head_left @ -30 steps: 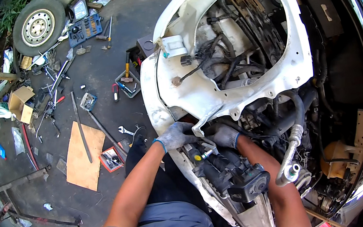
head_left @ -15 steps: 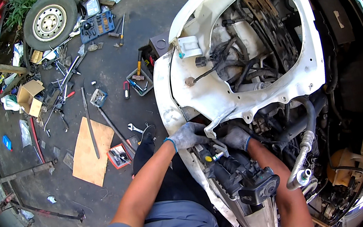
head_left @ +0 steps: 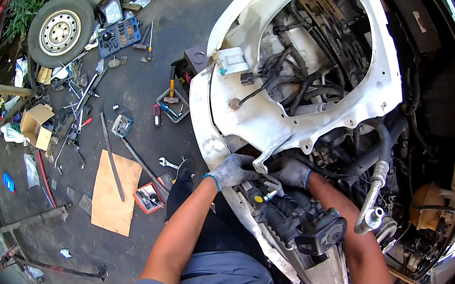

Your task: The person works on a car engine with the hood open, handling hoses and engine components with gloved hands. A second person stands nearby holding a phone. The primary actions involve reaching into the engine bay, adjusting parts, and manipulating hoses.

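Both my hands wear grey work gloves with blue cuffs and reach into the front of a car's open engine bay. My left hand rests at the white front panel, its fingertips running into the dark gap under a white metal bracket. Across that gap my right hand reaches in from the engine side, beside a black hose, and its fingers are hidden. Just below both hands sit a metal pipe fitting with a yellow cap near it and a black engine part. What the fingers touch cannot be made out.
A metal-ended hose sticks up right of my right forearm. The white body panel arches above my hands. On the ground at left lie a wooden board, wrenches, a tool tray, a cardboard box and a wheel.
The view has shifted slightly, so the car sits a little further left. Both hands stay at the same gap, with hardly any visible movement.
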`<state>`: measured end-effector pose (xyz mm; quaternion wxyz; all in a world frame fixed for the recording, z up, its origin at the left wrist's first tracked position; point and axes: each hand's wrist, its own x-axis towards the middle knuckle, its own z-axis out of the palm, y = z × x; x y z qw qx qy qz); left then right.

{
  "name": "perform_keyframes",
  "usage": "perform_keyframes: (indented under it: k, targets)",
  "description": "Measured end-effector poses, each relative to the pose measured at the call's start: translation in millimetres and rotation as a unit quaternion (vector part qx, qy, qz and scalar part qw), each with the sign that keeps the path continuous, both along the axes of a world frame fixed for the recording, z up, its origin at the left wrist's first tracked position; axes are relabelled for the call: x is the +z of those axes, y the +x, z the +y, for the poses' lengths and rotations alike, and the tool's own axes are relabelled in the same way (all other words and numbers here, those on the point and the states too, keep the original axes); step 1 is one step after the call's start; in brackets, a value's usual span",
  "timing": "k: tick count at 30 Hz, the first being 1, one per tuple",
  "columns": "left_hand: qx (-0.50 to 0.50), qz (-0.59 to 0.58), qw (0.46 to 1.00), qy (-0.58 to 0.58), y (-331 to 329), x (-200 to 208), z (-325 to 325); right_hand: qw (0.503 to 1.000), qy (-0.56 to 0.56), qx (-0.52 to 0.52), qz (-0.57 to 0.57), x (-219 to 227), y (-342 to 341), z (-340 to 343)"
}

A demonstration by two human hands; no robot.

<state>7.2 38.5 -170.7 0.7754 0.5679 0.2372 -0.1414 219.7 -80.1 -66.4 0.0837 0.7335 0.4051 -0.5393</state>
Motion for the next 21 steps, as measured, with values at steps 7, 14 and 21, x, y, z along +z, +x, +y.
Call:
perform_keyframes:
  k: [7,14,21]
  targets:
    - [0.011,-0.005,1.0,-0.017,0,-7,-3,0.998,0.033,0.038,0.029,-1,6,-3]
    - [0.007,0.008,1.0,-0.02,0,-1,-1,0.999,0.002,0.043,0.004,-20,9,-12]
    - [0.026,-0.006,0.999,-0.019,-2,-18,-8,0.999,0.005,0.047,0.007,-16,8,-7]
